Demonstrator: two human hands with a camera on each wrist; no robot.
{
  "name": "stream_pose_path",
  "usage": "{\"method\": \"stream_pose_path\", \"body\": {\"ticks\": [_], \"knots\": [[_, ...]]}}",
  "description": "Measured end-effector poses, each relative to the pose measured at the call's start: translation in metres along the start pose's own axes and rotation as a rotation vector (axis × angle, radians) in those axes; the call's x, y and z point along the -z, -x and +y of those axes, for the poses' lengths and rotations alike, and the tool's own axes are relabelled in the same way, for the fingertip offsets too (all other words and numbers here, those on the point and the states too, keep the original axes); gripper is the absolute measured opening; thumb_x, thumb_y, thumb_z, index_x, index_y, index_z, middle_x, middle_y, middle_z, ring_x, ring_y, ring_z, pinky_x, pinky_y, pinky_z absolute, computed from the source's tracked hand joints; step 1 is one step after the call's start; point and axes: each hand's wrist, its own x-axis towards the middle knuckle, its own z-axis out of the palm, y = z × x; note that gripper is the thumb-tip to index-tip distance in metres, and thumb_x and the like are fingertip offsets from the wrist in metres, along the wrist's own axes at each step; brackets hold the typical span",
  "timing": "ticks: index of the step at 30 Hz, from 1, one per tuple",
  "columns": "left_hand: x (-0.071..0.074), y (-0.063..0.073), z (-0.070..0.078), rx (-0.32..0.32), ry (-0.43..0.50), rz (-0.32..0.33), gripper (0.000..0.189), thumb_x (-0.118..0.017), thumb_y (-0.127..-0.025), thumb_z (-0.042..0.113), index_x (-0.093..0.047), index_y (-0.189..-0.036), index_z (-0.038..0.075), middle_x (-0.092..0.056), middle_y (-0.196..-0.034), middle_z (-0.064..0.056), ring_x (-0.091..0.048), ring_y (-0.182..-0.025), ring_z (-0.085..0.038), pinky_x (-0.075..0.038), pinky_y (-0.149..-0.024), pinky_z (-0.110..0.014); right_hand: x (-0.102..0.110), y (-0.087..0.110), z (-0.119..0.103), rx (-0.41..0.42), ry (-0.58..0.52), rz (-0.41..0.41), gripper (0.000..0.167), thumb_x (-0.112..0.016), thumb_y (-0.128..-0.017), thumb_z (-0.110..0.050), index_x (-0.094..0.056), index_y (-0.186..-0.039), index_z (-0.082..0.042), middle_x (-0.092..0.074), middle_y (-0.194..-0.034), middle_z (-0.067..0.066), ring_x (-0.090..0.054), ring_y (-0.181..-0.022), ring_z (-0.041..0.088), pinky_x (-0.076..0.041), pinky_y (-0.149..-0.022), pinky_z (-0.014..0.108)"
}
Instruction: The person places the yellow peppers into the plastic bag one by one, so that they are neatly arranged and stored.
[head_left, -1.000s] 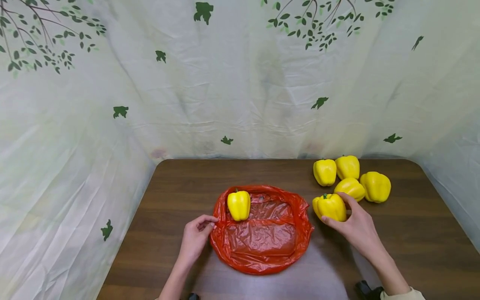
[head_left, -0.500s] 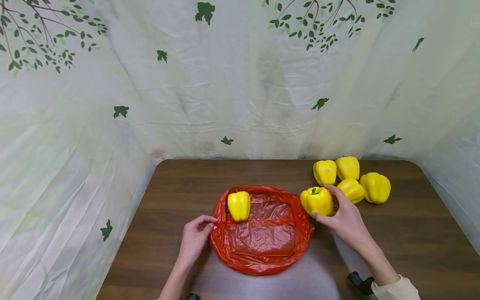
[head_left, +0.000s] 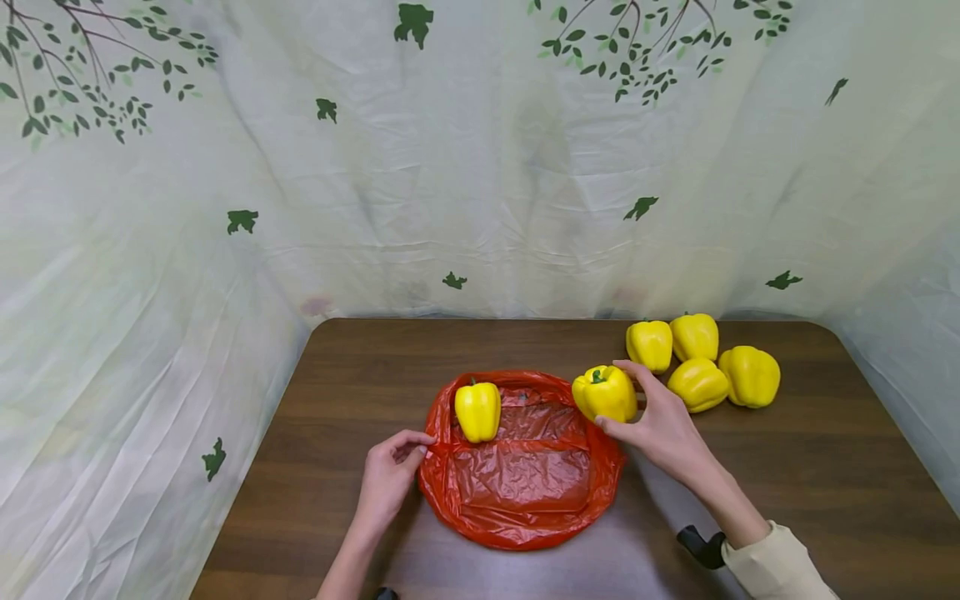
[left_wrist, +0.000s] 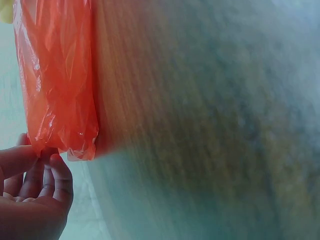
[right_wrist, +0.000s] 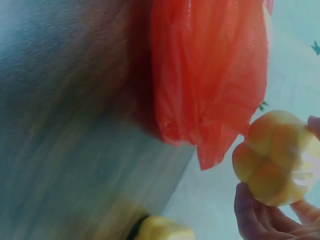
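Note:
A red plastic bag [head_left: 525, 527] lies with its mouth spread wide on the table. One yellow bell pepper [head_left: 477, 412] stands inside it at the back left. My left hand [head_left: 390, 475] pinches the bag's left rim between thumb and fingers; the left wrist view shows the pinched film [left_wrist: 60, 100]. My right hand [head_left: 663, 421] grips another yellow bell pepper [head_left: 604, 394], held over the bag's right rim. From the right wrist camera, that pepper's lobed bottom [right_wrist: 275, 157] is visible beside the bag's side.
Several yellow bell peppers [head_left: 750, 377] sit grouped at the back right of the brown wooden table [head_left: 825, 467]. Behind the table hangs a pale curtain [head_left: 517, 183] with leaf prints. A black wrist strap piece [head_left: 701, 547] is near the right sleeve.
My right hand has carried its pepper leftward from beside the other peppers to the bag's right rim. The left hand and the bag have stayed in place.

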Motion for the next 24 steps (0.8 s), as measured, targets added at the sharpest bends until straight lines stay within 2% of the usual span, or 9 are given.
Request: {"method": "stream_pose_path", "body": {"ticks": [6,19,24], "knots": [[0.001,-0.001,0.000,-0.016,-0.003,0.004,0.020,-0.062,-0.091,-0.005,-0.075,-0.093,0.010,-0.070,-0.094,-0.006,-0.061,-0.077,-0.024,-0.054,-0.067,-0.029,-0.002,-0.006,-0.009,-0.004,-0.004,-0.067,0.084,-0.084,-0.075,-0.044,-0.042,-0.143,-0.015,-0.056,-0.132,0.010,-0.061,-0.105,0.029,-0.053,-0.084,0.047],[0.001,0.000,0.000,-0.007,-0.001,-0.009,0.021,-0.061,-0.092,-0.004,-0.075,-0.094,0.011,-0.069,-0.095,-0.006,-0.060,-0.078,-0.025,-0.054,-0.069,-0.032,-0.010,-0.023,-0.034,0.029,0.049,-0.168,0.080,-0.083,-0.074,-0.042,-0.045,-0.139,-0.014,-0.059,-0.124,0.007,-0.060,-0.094,0.021,-0.054,-0.079,0.040],[0.001,0.000,0.000,-0.009,0.002,-0.014,0.021,-0.061,-0.092,-0.005,-0.075,-0.094,0.011,-0.069,-0.095,-0.006,-0.060,-0.078,-0.024,-0.054,-0.069,-0.031,-0.017,-0.028,-0.037,0.006,0.073,-0.200,0.078,-0.082,-0.074,-0.042,-0.047,-0.137,-0.014,-0.059,-0.124,0.008,-0.060,-0.092,0.020,-0.053,-0.077,0.038]]}}
